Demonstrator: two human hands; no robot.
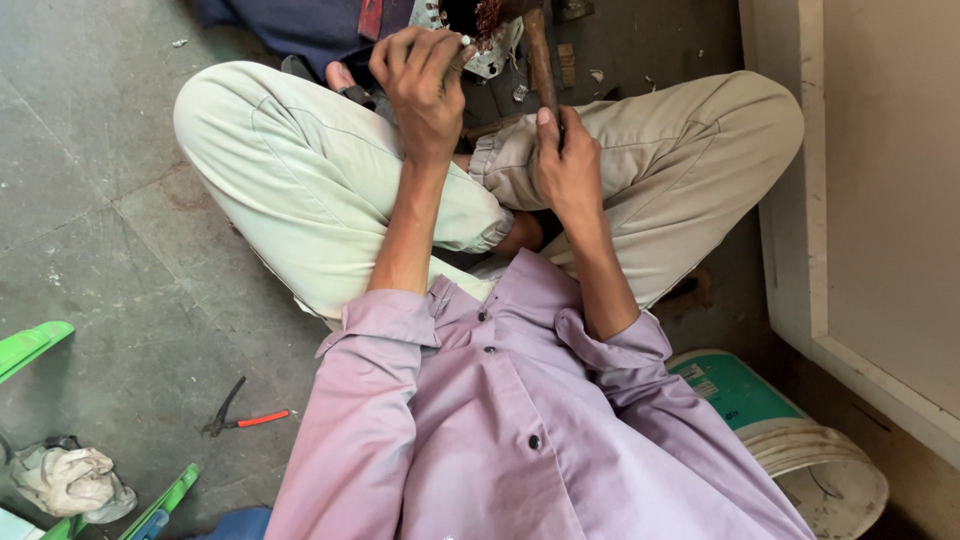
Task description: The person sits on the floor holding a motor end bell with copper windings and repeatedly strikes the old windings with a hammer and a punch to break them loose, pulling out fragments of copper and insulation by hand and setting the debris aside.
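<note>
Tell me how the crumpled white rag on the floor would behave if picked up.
The rag looks soft and crumpled, so it would probably droop limply. It seems light for its bulk. Lying in a slack heap on the floor, it is unlikely to roll or break.

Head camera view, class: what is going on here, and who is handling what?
A person sits cross-legged on a grey floor. The left hand pinches a small part against a metal piece at the top edge. The right hand grips a wooden handle, its head out of view. Red-handled pliers and a rag lie aside; a white bucket stands nearby.
</note>
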